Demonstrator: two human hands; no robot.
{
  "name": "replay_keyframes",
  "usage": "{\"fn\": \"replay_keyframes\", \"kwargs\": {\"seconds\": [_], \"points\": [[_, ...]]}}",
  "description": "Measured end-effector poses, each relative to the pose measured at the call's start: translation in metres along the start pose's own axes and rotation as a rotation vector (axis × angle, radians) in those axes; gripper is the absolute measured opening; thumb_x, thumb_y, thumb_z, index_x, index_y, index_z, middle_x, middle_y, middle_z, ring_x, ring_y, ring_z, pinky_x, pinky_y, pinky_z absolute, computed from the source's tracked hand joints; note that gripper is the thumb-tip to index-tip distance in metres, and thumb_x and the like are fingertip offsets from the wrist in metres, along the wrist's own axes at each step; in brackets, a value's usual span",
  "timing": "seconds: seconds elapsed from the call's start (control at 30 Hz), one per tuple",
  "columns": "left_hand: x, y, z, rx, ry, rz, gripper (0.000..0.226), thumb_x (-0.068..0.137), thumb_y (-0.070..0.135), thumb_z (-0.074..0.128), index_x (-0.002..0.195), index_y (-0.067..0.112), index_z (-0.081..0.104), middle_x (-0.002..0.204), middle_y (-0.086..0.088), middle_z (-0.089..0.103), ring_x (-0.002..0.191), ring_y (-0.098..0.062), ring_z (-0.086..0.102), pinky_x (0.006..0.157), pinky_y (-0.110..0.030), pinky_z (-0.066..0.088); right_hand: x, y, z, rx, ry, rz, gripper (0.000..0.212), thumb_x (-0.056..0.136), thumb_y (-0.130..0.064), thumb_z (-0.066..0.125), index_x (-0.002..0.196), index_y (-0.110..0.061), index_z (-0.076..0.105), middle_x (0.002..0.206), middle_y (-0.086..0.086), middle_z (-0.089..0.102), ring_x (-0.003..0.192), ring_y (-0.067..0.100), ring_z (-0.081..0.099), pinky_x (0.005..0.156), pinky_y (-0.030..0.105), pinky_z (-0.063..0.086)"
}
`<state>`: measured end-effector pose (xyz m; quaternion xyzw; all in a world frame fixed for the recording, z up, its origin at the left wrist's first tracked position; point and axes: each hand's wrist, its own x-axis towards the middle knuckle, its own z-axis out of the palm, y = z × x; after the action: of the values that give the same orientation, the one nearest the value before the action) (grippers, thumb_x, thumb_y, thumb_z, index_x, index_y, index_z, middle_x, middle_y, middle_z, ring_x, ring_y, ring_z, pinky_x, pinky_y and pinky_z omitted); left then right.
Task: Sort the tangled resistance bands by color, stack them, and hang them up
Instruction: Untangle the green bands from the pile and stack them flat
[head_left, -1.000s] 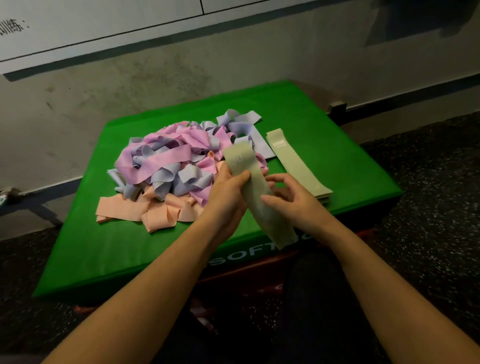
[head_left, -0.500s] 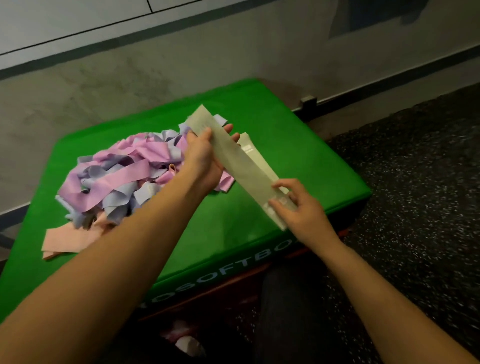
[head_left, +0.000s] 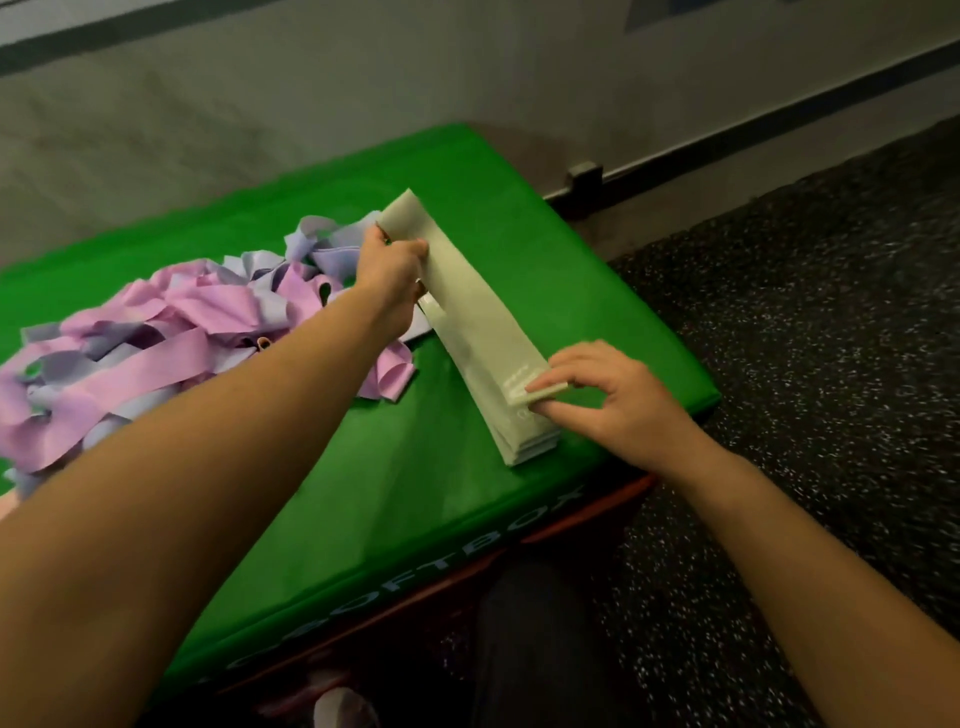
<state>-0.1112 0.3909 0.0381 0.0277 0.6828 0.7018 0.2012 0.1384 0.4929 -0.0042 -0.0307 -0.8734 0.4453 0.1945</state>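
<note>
Pale green band (head_left: 467, 306) lies stretched flat above the green stack (head_left: 524, 441) on the green soft box (head_left: 363, 493), its long axis running from far-left to near-right. Left hand (head_left: 389, 265) grips its far end; right hand (head_left: 597, 395) pinches its near end. Tangled pink and lavender bands (head_left: 171, 338) lie to the left.

Dim room, light soft from above; green box (head_left: 467, 171) top brightest, floor (head_left: 831, 364) dark w/ grainy smear. Motion blur on bands (head_left: 156, 332), wide-angle bend at edges, wall (head_left: 260, 104) soft.
</note>
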Motion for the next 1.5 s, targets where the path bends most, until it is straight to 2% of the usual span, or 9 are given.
{"fn": "replay_keyframes", "kwargs": {"seconds": [0.17,0.37,0.53,0.63,0.7,0.8,0.93,1.07,1.5], "points": [[0.024,-0.018,0.0,0.339,0.073,0.068,0.041,0.091,-0.004,0.055,0.131,0.005,0.05,0.111,-0.01,0.061,0.108,-0.029,0.061,0.09,-0.039,0.055,0.013,0.021,0.004,-0.34,0.029,-0.236,0.023,0.083,-0.036,0.063,0.098,-0.025,0.077,0.108,-0.01,0.064,0.097,0.015,0.05,0.081,0.037,0.044],[0.037,-0.039,0.001,0.462,0.051,0.05,0.044,0.093,0.008,0.065,0.132,0.014,0.046,0.109,-0.003,0.059,0.102,-0.022,0.061,0.091,-0.04,0.056,0.01,0.032,0.012,-0.452,-0.144,-0.267,0.021,0.086,-0.033,0.06,0.102,-0.028,0.072,0.1,-0.012,0.068,0.09,0.012,0.051,0.076,0.031,0.038],[0.041,-0.049,-0.004,0.741,0.072,0.151,0.053,0.092,0.013,0.068,0.138,0.013,0.042,0.121,-0.006,0.055,0.098,-0.019,0.059,0.063,-0.018,0.05,0.005,0.031,0.011,-0.421,-0.328,-0.09,0.034,0.083,-0.041,0.047,0.106,-0.033,0.07,0.104,-0.016,0.056,0.098,0.007,0.045,0.09,0.033,0.038],[0.044,-0.044,-0.007,0.895,0.129,0.226,0.067,0.086,0.016,0.075,0.142,0.013,0.037,0.14,-0.01,0.041,0.121,-0.025,0.049,0.098,-0.029,0.047,0.008,0.027,0.01,-0.411,-0.353,-0.06,0.037,0.084,-0.048,0.044,0.108,-0.035,0.069,0.106,-0.019,0.055,0.101,0.006,0.043,0.091,0.032,0.035],[0.042,-0.038,-0.009,0.915,0.106,0.219,0.066,0.086,0.016,0.076,0.141,0.014,0.039,0.145,-0.01,0.032,0.119,-0.024,0.048,0.104,-0.026,0.04,0.01,0.022,0.009,-0.393,-0.336,-0.043,0.038,0.086,-0.05,0.043,0.112,-0.036,0.067,0.107,-0.02,0.055,0.102,0.005,0.043,0.092,0.033,0.037],[0.033,-0.028,-0.021,0.922,0.044,0.281,0.049,0.09,0.02,0.071,0.133,0.012,0.049,0.139,-0.009,0.034,0.096,-0.016,0.054,0.096,-0.023,0.044,0.013,0.01,0.009,-0.361,-0.271,-0.016,0.041,0.087,-0.051,0.041,0.119,-0.036,0.062,0.108,-0.021,0.055,0.101,0.002,0.042,0.093,0.034,0.038],[0.005,-0.021,-0.054,0.931,0.027,0.409,0.027,0.092,0.023,0.065,0.117,0.015,0.058,0.131,-0.009,0.047,0.111,-0.018,0.053,0.099,-0.036,0.048,0.017,-0.014,0.015,-0.311,-0.219,0.005,0.037,0.092,-0.046,0.048,0.127,-0.039,0.055,0.104,-0.022,0.056,0.101,-0.002,0.044,0.097,0.031,0.039],[-0.038,-0.019,-0.101,1.013,-0.002,0.522,0.013,0.093,0.021,0.061,0.106,0.018,0.06,0.116,-0.003,0.054,0.1,-0.015,0.055,0.086,-0.031,0.047,0.023,-0.038,0.032,-0.323,-0.207,-0.018,0.031,0.095,-0.036,0.057,0.126,-0.035,0.057,0.105,-0.017,0.06,0.1,0.004,0.049,0.095,0.036,0.045],[-0.141,-0.045,-0.299,0.94,0.156,0.595,0.012,0.085,0.013,0.069,0.096,0.017,0.064,0.098,0.0,0.057,0.089,-0.023,0.058,0.076,-0.034,0.043,0.037,-0.145,0.148,-0.267,-0.294,-0.157,0.025,0.092,-0.022,0.064,0.116,-0.025,0.067,0.101,-0.012,0.062,0.095,0.005,0.054,0.089,0.027,0.045]]}}
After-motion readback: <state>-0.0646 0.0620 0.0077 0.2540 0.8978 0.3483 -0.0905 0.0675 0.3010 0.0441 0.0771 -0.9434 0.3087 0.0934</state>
